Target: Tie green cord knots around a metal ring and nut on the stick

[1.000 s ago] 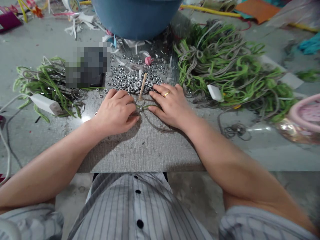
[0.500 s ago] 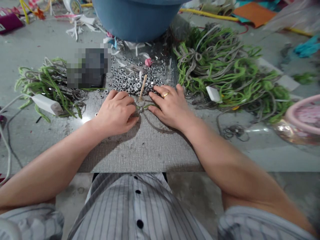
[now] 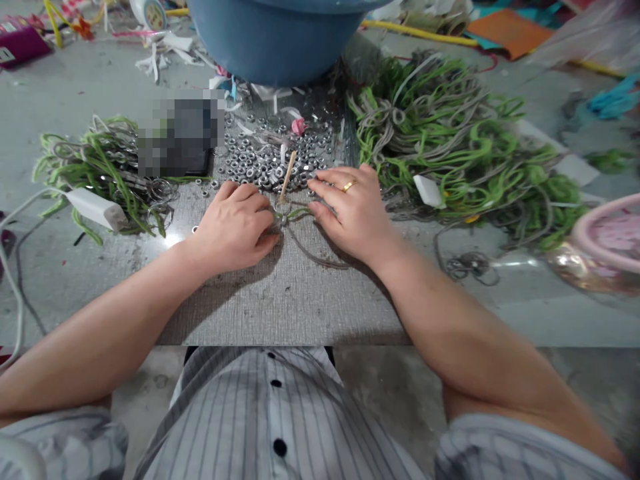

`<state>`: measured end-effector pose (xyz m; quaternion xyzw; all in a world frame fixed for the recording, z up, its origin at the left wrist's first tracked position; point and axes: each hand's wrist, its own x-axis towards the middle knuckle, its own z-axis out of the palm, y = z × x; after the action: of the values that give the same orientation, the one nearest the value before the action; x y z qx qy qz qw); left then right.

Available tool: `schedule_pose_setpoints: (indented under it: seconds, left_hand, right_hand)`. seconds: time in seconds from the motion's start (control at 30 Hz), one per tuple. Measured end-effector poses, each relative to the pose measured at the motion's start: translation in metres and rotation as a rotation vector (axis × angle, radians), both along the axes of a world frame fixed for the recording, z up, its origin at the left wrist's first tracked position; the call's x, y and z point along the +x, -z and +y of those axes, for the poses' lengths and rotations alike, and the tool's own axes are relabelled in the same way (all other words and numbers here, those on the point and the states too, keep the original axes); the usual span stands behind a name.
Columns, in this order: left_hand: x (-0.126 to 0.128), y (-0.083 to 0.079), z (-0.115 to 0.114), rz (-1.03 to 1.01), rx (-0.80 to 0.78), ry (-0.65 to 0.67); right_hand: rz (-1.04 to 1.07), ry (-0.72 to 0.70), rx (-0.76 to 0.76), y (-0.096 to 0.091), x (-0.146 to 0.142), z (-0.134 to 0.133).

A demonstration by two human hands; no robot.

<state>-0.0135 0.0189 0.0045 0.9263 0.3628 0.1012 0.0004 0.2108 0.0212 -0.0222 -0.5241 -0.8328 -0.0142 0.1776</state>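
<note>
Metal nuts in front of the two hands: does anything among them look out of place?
Yes, mildly: a pink scrap and a white scrap lie among the loose metal nuts, differing from them in colour and shape. Nothing there looks clearly damaged.

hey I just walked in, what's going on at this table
A person has both bare hands at a small cord on the table. The left hand is by the spot where its strands meet, the right hand at its green strand; how firmly either grips is unclear. Just beyond are a stick and loose nuts, with a tub behind.
</note>
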Motion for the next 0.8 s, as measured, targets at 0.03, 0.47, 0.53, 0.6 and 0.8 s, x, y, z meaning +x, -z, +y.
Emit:
schedule_pose_setpoints:
  seconds: [0.03, 0.47, 0.53, 0.6, 0.8]
  left_hand:
    - [0.0, 0.0, 0.0, -0.002, -0.008, -0.005]
    - [-0.003, 0.008, 0.002, -0.008, 0.11, 0.039]
    - [-0.003, 0.008, 0.002, -0.007, 0.107, 0.044]
    - [-0.002, 0.006, 0.002, -0.004, 0.103, 0.048]
    - [-0.001, 0.002, 0.001, 0.024, 0.041, 0.036]
  right_hand:
    - [0.009, -0.013, 0.004, -0.003, 0.0, -0.002]
    - [0.148, -0.433, -0.09, -0.003, -0.01, -0.024]
    - [0.141, -0.43, -0.096, -0.003, -0.01, -0.024]
    - [0.135, -0.439, -0.093, -0.003, -0.01, -0.024]
    - [0.136, -0.469, -0.062, -0.003, -0.01, -0.023]
